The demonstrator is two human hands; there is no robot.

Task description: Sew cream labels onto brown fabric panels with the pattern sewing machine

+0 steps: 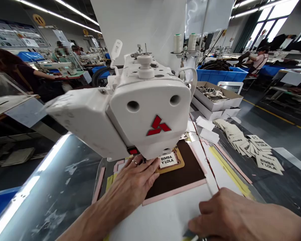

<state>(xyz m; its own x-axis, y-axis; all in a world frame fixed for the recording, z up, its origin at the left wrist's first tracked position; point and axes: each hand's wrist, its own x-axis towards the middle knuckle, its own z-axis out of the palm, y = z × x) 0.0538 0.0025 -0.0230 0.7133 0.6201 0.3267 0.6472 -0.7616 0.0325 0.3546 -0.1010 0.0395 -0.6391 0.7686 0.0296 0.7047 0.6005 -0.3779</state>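
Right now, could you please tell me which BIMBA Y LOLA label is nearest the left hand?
The label in the tan frame, just beside the left hand; the other labels lie off to the right.

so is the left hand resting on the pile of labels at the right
No, the left hand lies at the edge of the label below the sewing machine, well apart from the pile of labels.

Left fingers [152, 164] hide part of the flat tan, rounded patch [181, 162] beside them; a silvery object [195, 238] below the right fingers [196, 225] is cut off.
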